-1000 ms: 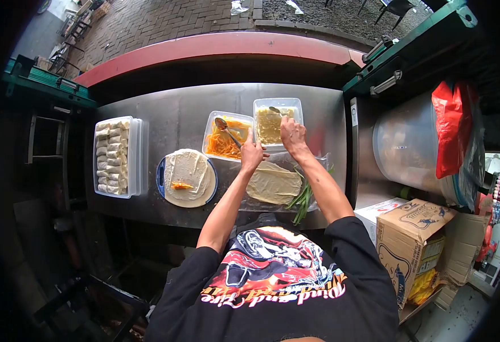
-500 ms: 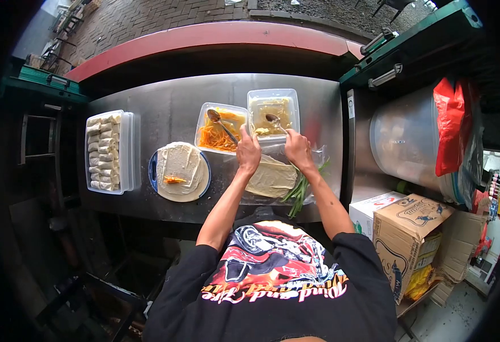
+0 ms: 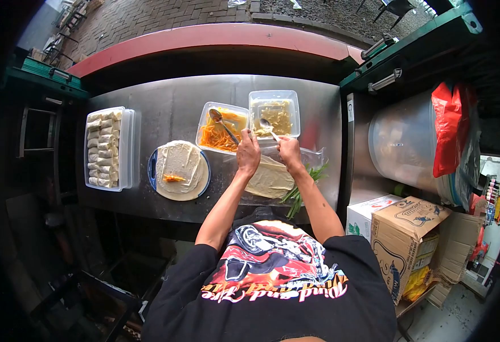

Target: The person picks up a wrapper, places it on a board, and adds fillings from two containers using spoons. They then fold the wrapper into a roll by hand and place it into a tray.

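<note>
My right hand (image 3: 289, 153) is closed around the handle of a spoon (image 3: 267, 125), whose bowl dips into pale filling in a clear tub (image 3: 297, 114). My left hand (image 3: 248, 153) is closed at the near edges where this tub meets the carrot tub (image 3: 204, 122); what its fingers pinch is unclear. Another spoon (image 3: 218, 118) rests across the shredded carrot. To the left, wrappers (image 3: 179, 159) lie on a round board (image 3: 152, 171), with a little carrot on top. More wrappers (image 3: 270, 178) lie in plastic below my hands, beside green leaves (image 3: 296, 196).
A clear box (image 3: 129, 151) of white rolls stands at the left of the metal table (image 3: 164, 97). Right of the table are a large clear container (image 3: 395, 134), a red bag (image 3: 448, 131) and cardboard boxes (image 3: 398, 239). A red ledge (image 3: 216, 35) runs along the far side.
My right hand has moved left and slightly down, and the spoon in it has shifted left within the pale filling. My left hand stays in nearly the same place.
</note>
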`<state>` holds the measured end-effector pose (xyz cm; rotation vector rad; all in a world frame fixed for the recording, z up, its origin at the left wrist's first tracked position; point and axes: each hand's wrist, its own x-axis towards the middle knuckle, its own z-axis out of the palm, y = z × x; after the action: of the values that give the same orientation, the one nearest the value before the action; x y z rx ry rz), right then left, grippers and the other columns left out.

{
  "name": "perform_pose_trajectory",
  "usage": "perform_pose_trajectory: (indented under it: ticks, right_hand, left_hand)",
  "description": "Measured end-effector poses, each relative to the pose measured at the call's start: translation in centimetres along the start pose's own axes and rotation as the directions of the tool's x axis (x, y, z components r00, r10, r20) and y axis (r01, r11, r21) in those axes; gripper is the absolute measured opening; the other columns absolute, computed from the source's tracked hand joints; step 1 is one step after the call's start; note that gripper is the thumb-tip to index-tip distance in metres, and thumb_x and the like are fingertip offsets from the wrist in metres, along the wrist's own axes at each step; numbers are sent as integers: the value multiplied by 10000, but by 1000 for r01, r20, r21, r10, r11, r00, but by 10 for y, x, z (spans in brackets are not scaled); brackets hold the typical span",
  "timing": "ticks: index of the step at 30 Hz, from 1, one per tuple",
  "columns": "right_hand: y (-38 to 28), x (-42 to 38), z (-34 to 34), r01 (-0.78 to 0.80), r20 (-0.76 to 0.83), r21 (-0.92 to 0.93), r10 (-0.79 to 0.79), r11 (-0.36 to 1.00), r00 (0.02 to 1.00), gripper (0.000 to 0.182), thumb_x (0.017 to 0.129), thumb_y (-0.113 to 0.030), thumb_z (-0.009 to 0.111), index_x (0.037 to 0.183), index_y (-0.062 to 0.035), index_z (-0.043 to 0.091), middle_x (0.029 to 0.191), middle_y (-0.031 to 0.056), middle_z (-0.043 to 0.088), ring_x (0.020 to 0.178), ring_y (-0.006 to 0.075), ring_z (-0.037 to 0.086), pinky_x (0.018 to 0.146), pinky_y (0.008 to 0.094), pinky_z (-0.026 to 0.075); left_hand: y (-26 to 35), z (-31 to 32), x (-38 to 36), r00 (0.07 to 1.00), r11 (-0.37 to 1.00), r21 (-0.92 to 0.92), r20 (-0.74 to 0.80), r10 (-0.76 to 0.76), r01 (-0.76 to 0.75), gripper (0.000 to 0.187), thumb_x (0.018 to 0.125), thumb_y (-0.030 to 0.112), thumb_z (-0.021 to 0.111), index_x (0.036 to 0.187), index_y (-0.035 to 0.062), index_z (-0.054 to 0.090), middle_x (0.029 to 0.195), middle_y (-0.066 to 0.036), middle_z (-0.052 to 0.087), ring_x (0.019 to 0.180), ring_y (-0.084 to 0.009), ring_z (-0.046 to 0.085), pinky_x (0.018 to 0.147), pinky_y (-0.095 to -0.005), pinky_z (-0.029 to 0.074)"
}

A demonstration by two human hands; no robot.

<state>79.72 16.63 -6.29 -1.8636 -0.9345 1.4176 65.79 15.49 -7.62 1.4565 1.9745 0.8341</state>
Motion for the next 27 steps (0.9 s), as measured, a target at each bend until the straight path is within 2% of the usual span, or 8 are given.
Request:
perform_pose_trajectory:
  ticks: [5, 8, 10, 14, 16, 20, 22, 27]
  right_hand:
    - [-15, 1, -4, -142, 109, 46, 136, 989, 985, 305, 844, -150, 515, 1024, -1, 711, 682, 85, 659, 599, 165, 614, 570, 332, 475]
    - [-13, 10, -14, 23, 96, -270, 4, 963, 995, 318, 833, -153, 505, 1045, -26, 705, 781, 162, 701, 667, 273, 680, 620, 403, 514]
    - [-23, 8, -25, 303, 117, -650, -302, 697, 946, 285, 831, -163, 512, 1017, -34, 685, 873, 217, 702, 770, 389, 688, 701, 477, 535]
    - [-58, 3, -44, 297, 70, -856, -473, 424, 878, 225, 901, -123, 455, 979, -29, 644, 797, 235, 658, 777, 399, 679, 637, 479, 536]
    - [-56, 17, -51, 274, 66, -918, -570, 287, 819, 169, 915, -120, 458, 954, -62, 612, 826, 208, 657, 767, 393, 680, 636, 478, 542]
    - [-38, 28, -51, 305, 127, -927, -583, 218, 803, 189, 910, -90, 445, 1004, -86, 609, 848, 195, 646, 758, 400, 673, 643, 487, 543]
    - [-33, 22, -51, 438, 280, -882, -554, 174, 784, 211, 897, -84, 462, 1042, -83, 616, 827, 180, 640, 738, 382, 672, 631, 480, 541]
    - [-32, 4, -58, 510, 343, -845, -569, 162, 748, 208, 876, -65, 489, 1032, -78, 626, 812, 164, 630, 756, 365, 668, 630, 473, 537]
  left_hand:
    - [3, -5, -3, 1000, 995, -97, 9, 6, -5, 311, 931, 147, 558, 1202, 41, 449, 776, -215, 681, 729, -378, 685, 625, -481, 511]
    - [4, -5, -4, 999, 993, -116, -24, 27, -30, 313, 928, 142, 554, 1208, 34, 464, 785, -208, 686, 750, -377, 688, 631, -477, 514]
    - [4, -5, -4, 1000, 995, -95, -4, 13, -13, 315, 930, 142, 553, 1208, 20, 466, 775, -189, 691, 700, -334, 701, 609, -434, 529]
    - [-4, 9, 2, 990, 956, -259, 77, -118, 134, 318, 943, 143, 530, 1221, 3, 469, 772, -164, 697, 628, -261, 705, 542, -364, 537]
    - [12, 2, 2, 946, 873, -372, 193, -260, 316, 301, 926, 147, 537, 1175, -21, 515, 749, -178, 685, 601, -278, 692, 661, -415, 540]
    - [5, 13, 4, 934, 897, -322, 288, -212, 302, 301, 958, 148, 467, 1196, -30, 513, 800, -174, 692, 559, -248, 691, 574, -371, 559]
    - [14, 9, 3, 862, 658, -568, 417, -288, 494, 316, 976, 108, 384, 1240, -31, 487, 885, -178, 692, 607, -255, 706, 485, -322, 559]
    - [13, 11, 4, 856, 573, -643, 456, -245, 507, 376, 969, 52, 302, 1315, -7, 436, 1092, -197, 644, 733, -252, 722, 556, -284, 588]
